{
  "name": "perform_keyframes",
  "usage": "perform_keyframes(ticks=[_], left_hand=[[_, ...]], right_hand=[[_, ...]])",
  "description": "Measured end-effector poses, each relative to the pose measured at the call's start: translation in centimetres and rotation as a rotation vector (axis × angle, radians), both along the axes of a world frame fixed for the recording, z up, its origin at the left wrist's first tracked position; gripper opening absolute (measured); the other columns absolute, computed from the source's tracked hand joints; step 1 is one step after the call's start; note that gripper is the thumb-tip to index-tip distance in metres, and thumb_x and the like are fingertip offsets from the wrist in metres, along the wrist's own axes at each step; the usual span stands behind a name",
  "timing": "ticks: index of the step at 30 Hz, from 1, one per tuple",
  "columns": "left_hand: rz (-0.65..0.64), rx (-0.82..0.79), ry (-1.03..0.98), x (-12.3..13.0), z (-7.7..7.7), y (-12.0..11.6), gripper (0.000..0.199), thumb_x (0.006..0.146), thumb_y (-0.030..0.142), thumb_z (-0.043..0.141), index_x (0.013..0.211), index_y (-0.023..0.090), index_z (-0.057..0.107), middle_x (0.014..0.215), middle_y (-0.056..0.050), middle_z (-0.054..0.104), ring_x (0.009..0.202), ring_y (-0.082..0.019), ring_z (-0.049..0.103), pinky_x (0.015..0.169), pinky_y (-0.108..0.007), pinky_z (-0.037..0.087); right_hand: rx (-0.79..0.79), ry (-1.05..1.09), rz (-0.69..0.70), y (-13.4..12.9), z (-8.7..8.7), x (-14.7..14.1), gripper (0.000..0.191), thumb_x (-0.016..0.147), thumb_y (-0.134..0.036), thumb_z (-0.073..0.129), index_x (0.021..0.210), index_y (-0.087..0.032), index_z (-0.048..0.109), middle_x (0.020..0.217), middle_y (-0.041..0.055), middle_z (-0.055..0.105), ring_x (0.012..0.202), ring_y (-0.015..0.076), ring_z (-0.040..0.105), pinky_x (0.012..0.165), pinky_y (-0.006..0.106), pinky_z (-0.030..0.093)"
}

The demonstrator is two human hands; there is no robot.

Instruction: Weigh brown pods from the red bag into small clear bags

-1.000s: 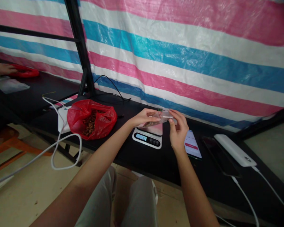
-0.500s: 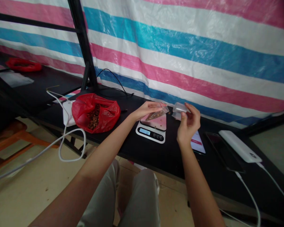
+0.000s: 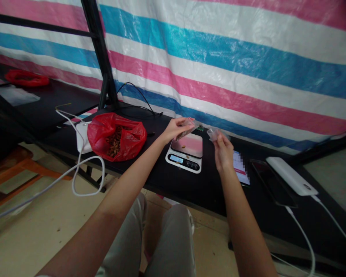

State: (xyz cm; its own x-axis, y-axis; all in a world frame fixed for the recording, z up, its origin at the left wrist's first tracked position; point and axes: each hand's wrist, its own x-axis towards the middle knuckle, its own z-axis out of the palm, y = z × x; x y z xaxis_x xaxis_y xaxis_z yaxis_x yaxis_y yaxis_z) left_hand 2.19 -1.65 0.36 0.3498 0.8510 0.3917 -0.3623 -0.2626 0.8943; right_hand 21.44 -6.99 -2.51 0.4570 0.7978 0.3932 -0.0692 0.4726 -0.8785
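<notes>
Sm. clear bag (image 3: 188, 129) in my L hand (image 3: 173, 130), clear cup (image 3: 211, 134) in my R hand (image 3: 224, 150) — scale (image 3: 188, 153) below.
L fingers pinch the bag, w/ brown bits (image 3: 181, 135) inside, at the scale's far side; R fingers are closed round the cup, held up just right of the scale. Couple of loose bits (image 3: 183, 146) lie on the scale. Red bag (image 3: 97, 132) of brown pcs (image 3: 113, 144) sits left of the scale — lit phone (image 3: 238, 171) to the scale's right.
</notes>
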Motion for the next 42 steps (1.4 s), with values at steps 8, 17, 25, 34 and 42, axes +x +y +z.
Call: perform_keyframes(ticks=[8, 17, 25, 34, 42], left_hand=[[-0.001, -0.229, -0.357, -0.5, 0.1, 1.3, 0.032, 0.068, 0.033, 0.069, 0.095, 0.014, 0.069, 0.097, -0.006, 0.068, 0.099, -0.019, 0.061, 0.089, -0.026, 0.042], [-0.056, -0.219, -0.346, -0.6, -0.2, 1.5, 0.029, 0.069, 0.030, 0.068, 0.093, 0.014, 0.069, 0.099, -0.006, 0.068, 0.105, -0.021, 0.058, 0.094, -0.028, 0.039], [-0.109, -0.202, -0.251, -1.2, -0.2, 1.1, 0.034, 0.064, 0.031, 0.072, 0.094, 0.015, 0.070, 0.102, -0.006, 0.067, 0.101, -0.019, 0.059, 0.090, -0.026, 0.039], [-0.137, -0.201, -0.212, -1.6, -0.7, 1.4, 0.045, 0.062, 0.035, 0.074, 0.101, 0.014, 0.067, 0.096, -0.007, 0.068, 0.088, -0.017, 0.062, 0.084, -0.025, 0.039], [-0.132, -0.140, -0.149, -1.2, -0.6, 1.0, 0.038, 0.061, 0.033, 0.075, 0.093, 0.014, 0.070, 0.103, -0.008, 0.066, 0.093, -0.019, 0.061, 0.089, -0.029, 0.038]], right_hand=[[-0.144, 0.049, 0.053, -0.1, -1.6, 0.4, 0.037, 0.056, -0.042, 0.075, 0.076, -0.018, 0.053, 0.079, -0.0006, 0.061, 0.080, 0.0130, 0.061, 0.090, 0.037, 0.044], [-0.277, -0.506, 0.010, -3.5, -3.1, 2.5, 0.059, 0.067, -0.035, 0.065, 0.121, -0.021, 0.046, 0.104, 0.0075, 0.059, 0.091, 0.0180, 0.061, 0.086, 0.039, 0.047], [-0.304, -0.898, -0.089, -5.1, -2.2, 3.0, 0.067, 0.067, -0.035, 0.066, 0.127, -0.018, 0.043, 0.120, 0.0148, 0.053, 0.100, 0.0246, 0.056, 0.083, 0.044, 0.046], [-0.279, -1.160, 0.146, -15.4, 0.6, -5.7, 0.055, 0.074, -0.028, 0.064, 0.126, -0.031, 0.047, 0.096, 0.0027, 0.059, 0.077, 0.0170, 0.055, 0.076, 0.034, 0.047], [-0.357, -1.009, 0.219, -14.5, -1.4, -8.3, 0.006, 0.075, -0.024, 0.062, 0.078, -0.023, 0.067, 0.086, 0.0032, 0.062, 0.076, 0.0174, 0.058, 0.069, 0.031, 0.047]])
